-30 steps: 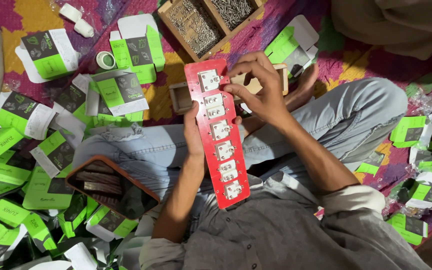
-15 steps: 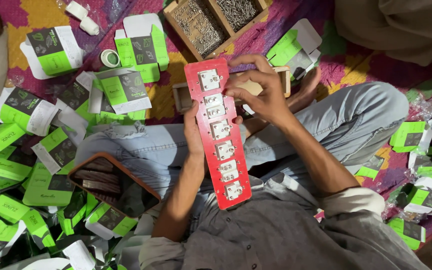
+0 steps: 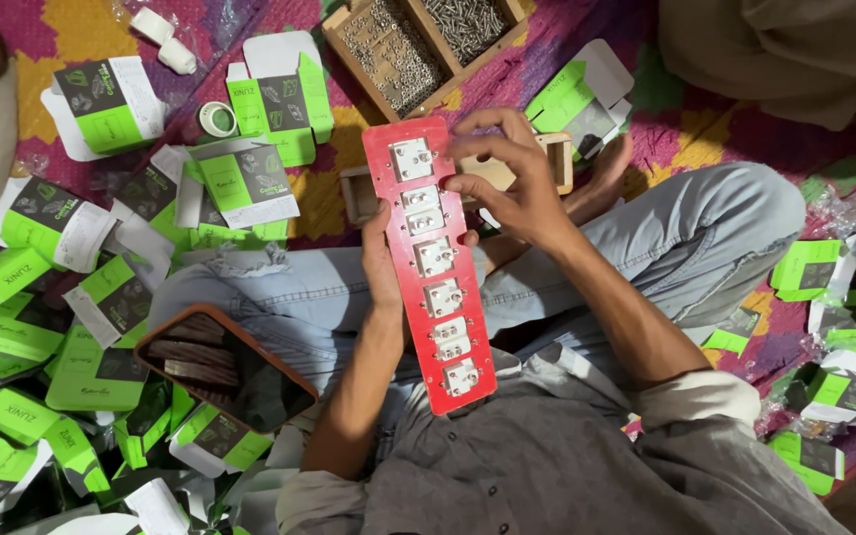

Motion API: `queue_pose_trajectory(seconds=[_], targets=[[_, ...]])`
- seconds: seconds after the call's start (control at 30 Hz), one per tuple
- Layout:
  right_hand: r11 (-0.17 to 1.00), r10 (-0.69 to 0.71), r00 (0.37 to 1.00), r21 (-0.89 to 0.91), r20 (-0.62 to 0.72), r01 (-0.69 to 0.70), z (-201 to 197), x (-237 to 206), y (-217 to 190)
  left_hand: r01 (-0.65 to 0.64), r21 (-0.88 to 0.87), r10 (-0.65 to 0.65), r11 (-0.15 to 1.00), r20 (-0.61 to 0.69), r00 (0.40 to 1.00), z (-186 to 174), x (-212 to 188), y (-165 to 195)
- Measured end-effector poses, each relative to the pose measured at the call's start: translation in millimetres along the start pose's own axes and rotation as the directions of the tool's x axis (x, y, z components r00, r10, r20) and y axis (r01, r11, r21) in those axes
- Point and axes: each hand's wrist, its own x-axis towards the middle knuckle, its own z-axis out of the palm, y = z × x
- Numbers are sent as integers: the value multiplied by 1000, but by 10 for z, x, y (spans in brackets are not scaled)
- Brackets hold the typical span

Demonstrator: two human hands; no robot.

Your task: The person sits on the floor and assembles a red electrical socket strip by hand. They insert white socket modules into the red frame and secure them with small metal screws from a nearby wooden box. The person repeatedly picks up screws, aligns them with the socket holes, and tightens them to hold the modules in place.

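Both hands grasp the red panel (image 3: 432,263): left hand (image 3: 380,260) gripping its edge, right hand (image 3: 509,185) pinching near the top.

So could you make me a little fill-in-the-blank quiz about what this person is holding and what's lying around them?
1. Both hands hold a long ____ board fitted with a row of white parts.
2. The left hand grips the board's edge while the right hand pinches near its ____ end.
3. The wooden tray above the board holds small metal ____.
4. The scattered cartons are white, black and ____.

Missing words: red; top; screws; green
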Motion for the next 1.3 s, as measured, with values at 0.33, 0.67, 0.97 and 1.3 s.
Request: queue_pose_trajectory(seconds=[0.33,0.67,0.97,1.3], targets=[[999,22,1000,-37,12,-21,9,-8,31,-3,-17,3,1000,-8,1000,-58,10,-24],[962,165,969,185,182,-198,62,-36,-18,-262,502,302,824,3,953,-5,85,-85],[855,233,937,404,260,-325,141,-66,11,-302,823,510,482,16,860,19,166,-29],[759,-146,987,-648,-72,65,-114,620,415,-304,826,597,474,-47,801,32,192,20]])
